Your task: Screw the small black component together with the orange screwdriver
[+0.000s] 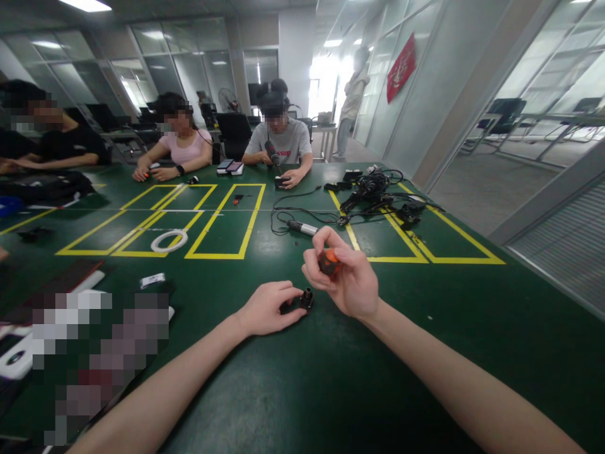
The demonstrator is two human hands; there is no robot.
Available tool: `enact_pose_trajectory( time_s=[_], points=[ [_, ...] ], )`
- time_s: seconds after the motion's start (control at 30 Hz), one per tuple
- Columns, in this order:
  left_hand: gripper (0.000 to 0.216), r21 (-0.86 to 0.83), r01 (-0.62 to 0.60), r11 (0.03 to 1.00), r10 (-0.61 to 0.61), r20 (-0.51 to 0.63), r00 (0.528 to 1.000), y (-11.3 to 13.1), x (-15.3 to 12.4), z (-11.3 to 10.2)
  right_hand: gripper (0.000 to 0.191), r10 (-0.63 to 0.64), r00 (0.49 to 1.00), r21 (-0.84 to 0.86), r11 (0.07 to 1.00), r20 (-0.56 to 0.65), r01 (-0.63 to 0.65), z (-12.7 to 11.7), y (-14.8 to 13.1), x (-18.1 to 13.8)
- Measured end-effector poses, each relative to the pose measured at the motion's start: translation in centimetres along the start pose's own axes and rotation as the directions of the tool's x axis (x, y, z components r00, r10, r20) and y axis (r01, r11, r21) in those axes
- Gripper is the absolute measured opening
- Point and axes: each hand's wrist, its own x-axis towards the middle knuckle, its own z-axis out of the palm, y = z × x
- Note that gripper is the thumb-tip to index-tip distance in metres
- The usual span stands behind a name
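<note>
My left hand [271, 308] rests low over the green table, thumb and fingers closed around a small black part [307, 299] with a short round stub pointing up. Just right of it and higher, my right hand [344, 271] is wrapped around a screwdriver with an orange and black handle [329, 261]. The handle's end faces away from me, and no shaft can be made out. Beyond my right hand lies a silver and black cylindrical tool [302, 227] with a cord.
Tangled black cables [373, 189] lie at the back right. A white ring [169, 241] sits among yellow tape outlines at left, near a small white packet [152, 280]. Blurred items [108, 353] fill the near left. Across the table, a person [278, 142] holds a power tool; others sit further left.
</note>
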Motion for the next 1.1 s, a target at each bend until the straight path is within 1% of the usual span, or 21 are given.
enact_pose_trajectory(
  time_s=[0.13, 0.3, 0.47, 0.57, 0.63, 0.73, 0.77, 0.9, 0.97, 1.03, 1.1],
  points=[
    [0.020, -0.016, 0.001, 1.000, -0.001, 0.003, 1.000, 0.03, 0.02, -0.03, 0.024, 0.003, 1.000, 0.002, 1.000, 0.001, -0.004, -0.03, -0.17, 0.13],
    [0.025, -0.027, -0.005, 1.000, 0.005, -0.001, 1.000, -0.11, -0.04, 0.05, 0.036, 0.024, 1.000, -0.004, 1.000, -0.006, -0.024, 0.04, -0.08, 0.12],
    [0.024, -0.011, -0.001, 1.000, 0.001, -0.004, 1.000, -0.19, -0.07, 0.12, 0.023, -0.014, 1.000, 0.012, 1.000, 0.017, 0.014, 0.24, 0.10, -0.09],
    [0.022, -0.017, -0.008, 1.000, 0.008, -0.003, 1.000, -0.15, -0.02, 0.11, 0.020, -0.013, 1.000, -0.008, 1.000, 0.002, 0.013, 0.14, 0.12, -0.05],
    [0.023, -0.019, -0.007, 1.000, 0.007, -0.001, 1.000, -0.14, -0.01, 0.08, 0.023, 0.001, 1.000, -0.022, 1.000, -0.017, -0.001, 0.05, 0.09, 0.00],
    [0.022, -0.014, 0.003, 1.000, -0.003, 0.003, 1.000, -0.16, 0.01, 0.05, 0.033, 0.012, 0.999, -0.022, 1.000, -0.035, -0.013, 0.00, 0.09, 0.00],
    [0.021, -0.015, 0.006, 1.000, -0.006, 0.004, 1.000, -0.18, 0.02, 0.04, 0.033, 0.010, 0.999, -0.013, 1.000, -0.039, -0.011, 0.01, 0.11, -0.02],
    [0.022, -0.029, 0.011, 1.000, -0.011, 0.009, 1.000, -0.22, 0.09, 0.04, 0.020, -0.013, 1.000, 0.038, 0.999, -0.021, 0.014, 0.03, 0.28, -0.04],
    [0.023, -0.026, 0.006, 1.000, -0.006, 0.002, 1.000, -0.23, 0.11, 0.06, 0.017, -0.019, 1.000, 0.036, 0.999, -0.014, 0.020, -0.02, 0.34, -0.01],
    [0.024, -0.017, 0.001, 1.000, -0.001, -0.009, 1.000, -0.23, 0.10, 0.08, 0.022, -0.019, 1.000, 0.007, 1.000, -0.009, 0.019, -0.11, 0.37, 0.03],
    [0.022, -0.013, -0.001, 1.000, 0.001, -0.012, 1.000, -0.23, 0.06, 0.09, 0.035, -0.011, 1.000, -0.018, 1.000, -0.002, 0.011, -0.19, 0.39, 0.02]
  ],
)
